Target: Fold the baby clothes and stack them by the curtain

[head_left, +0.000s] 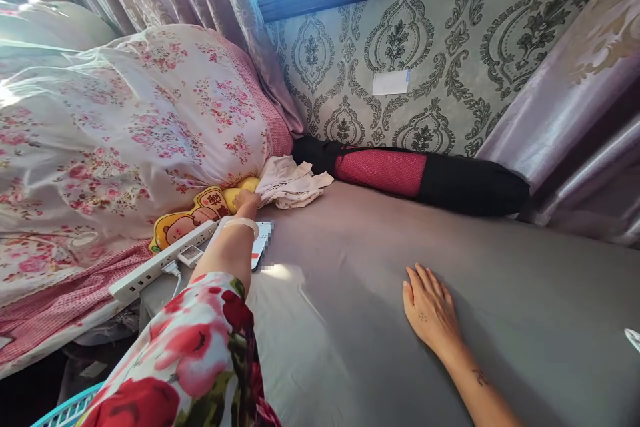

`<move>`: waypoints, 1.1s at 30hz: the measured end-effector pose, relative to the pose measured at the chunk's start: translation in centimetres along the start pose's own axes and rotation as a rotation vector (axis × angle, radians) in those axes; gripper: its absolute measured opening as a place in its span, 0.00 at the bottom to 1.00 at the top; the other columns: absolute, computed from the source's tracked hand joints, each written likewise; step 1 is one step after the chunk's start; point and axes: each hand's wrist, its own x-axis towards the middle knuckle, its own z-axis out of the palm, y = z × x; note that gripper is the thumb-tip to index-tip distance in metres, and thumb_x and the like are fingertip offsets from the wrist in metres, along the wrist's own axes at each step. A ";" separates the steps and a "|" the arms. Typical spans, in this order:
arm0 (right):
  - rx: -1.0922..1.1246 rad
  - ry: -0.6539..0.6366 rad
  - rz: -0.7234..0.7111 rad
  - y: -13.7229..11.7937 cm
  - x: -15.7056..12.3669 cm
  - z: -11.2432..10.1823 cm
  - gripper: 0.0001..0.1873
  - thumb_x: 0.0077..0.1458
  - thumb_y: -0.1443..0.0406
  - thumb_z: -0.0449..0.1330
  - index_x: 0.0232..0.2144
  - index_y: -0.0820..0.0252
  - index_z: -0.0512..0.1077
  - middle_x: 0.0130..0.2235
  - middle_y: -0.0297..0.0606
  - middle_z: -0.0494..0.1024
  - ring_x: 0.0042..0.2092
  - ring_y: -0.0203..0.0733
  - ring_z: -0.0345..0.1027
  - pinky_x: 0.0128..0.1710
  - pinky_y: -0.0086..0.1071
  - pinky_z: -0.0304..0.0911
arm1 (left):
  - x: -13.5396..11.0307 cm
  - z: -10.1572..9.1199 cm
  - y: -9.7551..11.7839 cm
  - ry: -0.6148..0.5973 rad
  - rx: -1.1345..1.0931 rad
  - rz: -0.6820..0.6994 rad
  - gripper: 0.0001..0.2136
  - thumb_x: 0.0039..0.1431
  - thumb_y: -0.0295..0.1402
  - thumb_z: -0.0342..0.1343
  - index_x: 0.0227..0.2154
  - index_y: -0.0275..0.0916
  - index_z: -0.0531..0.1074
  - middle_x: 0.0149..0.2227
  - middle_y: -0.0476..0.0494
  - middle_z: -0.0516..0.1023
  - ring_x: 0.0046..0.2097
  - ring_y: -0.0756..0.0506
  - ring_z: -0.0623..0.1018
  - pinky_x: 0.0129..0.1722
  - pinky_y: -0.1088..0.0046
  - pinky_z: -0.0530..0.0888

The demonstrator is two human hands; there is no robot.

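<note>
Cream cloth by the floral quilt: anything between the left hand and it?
Nothing visible. The left hand is at the edge of the cream cloth, beside the yellow cushion; the phone lies back under the wrist.

Grey sheet (390,260) lies open; floral quilt (125,127) and bolster (430,177) hem it.

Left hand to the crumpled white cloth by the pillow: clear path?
Likely yes: the left hand sits at the edge of the white cloth, seemingly touching it; nothing lies between them.
</note>
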 end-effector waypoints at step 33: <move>0.189 0.069 0.011 0.3 0.0 0.0 0.28 0.63 0.61 0.40 0.59 0.70 0.63 0.61 0.53 0.65 0.64 0.55 0.54 0.61 0.51 0.50 | -17.4 3.6 17.0 -0.832 -1.789 -0.324 0.06 0.54 0.30 0.55 0.25 0.36 0.72 0.25 0.45 0.77 0.36 0.43 0.80 0.41 0.69 0.73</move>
